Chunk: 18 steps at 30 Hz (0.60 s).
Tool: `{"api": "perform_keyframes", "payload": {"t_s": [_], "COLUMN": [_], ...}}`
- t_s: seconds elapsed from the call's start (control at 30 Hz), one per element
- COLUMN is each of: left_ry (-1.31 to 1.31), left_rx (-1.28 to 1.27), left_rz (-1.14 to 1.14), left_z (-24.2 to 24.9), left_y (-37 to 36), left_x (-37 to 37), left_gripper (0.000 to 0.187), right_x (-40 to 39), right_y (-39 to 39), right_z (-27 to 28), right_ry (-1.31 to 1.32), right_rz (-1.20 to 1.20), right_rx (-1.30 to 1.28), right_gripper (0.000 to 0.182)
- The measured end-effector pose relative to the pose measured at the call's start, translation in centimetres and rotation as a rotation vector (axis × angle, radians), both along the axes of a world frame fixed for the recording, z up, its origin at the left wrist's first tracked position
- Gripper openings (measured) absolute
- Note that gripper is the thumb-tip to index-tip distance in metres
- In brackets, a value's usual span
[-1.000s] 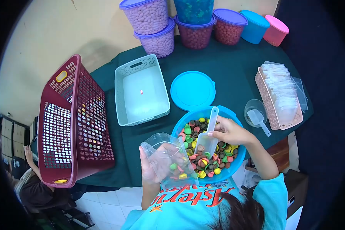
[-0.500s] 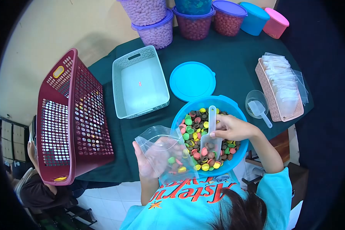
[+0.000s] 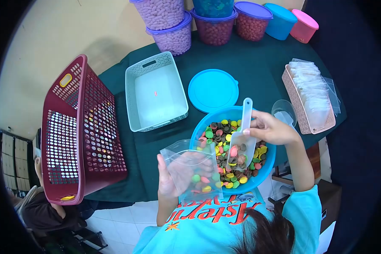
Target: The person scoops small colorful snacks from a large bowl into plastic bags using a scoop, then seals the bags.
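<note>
My left hand holds a clear zip bag at the left side of a blue tub; a few green, pink and yellow pieces lie in the bag. The tub holds many brown, green, pink and yellow candy-like pieces. Over the tub, my right hand grips a translucent scoop near the base of its handle, with several pieces in its bowl. The round blue lid lies flat behind the tub.
A pale green basket and a tall maroon basket stand left. On the right are a pink basket of packets and a clear bowl. Filled tubs line the back. Another person is at lower left.
The scoop has risen and shifted right with pieces in it, along with my right hand. My left hand and the bag have moved slightly right.
</note>
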<state>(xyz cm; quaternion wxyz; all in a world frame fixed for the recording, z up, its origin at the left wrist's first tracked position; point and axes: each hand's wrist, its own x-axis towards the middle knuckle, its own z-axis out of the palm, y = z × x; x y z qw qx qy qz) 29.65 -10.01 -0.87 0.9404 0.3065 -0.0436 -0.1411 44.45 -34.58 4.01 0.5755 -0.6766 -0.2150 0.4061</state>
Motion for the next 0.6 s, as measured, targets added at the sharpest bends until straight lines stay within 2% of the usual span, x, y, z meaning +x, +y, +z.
{"api": "perform_keyframes", "payload": {"t_s": [0.07,0.13,0.23,0.43,0.57,0.6], "left_ry": [-0.001,0.002,-0.043,-0.009,-0.014,-0.036], "left_rx": [-0.020,0.132,0.052,0.307,0.317,0.312], "left_rz": [-0.029,-0.059,-0.130,-0.139,-0.140,-0.147], "left_z": [0.3,0.8,1.0,2.4,2.9,3.1], "left_y": [-0.4,-0.9,-1.2,-2.4,-3.0,-3.1], "left_x": [0.3,0.6,1.0,1.8,2.0,1.9], "left_gripper": [0.098,0.095,0.092,0.091,0.090,0.089], "right_x": [0.6,1.6,3.2,4.4,3.1,2.5], "right_y": [-0.1,-0.1,0.0,2.4,4.2,4.6], "right_z": [1.2,2.7,4.5,8.1,9.2,8.5], "right_ry": [-0.014,-0.098,-0.129,-0.258,-0.334,-0.399], "right_rz": [-0.060,-0.107,-0.185,-0.157,-0.021,-0.053], "right_rx": [-0.028,-0.034,0.000,0.040,0.058,0.132], "right_gripper": [0.032,0.031,0.034,0.035,0.031,0.033]}}
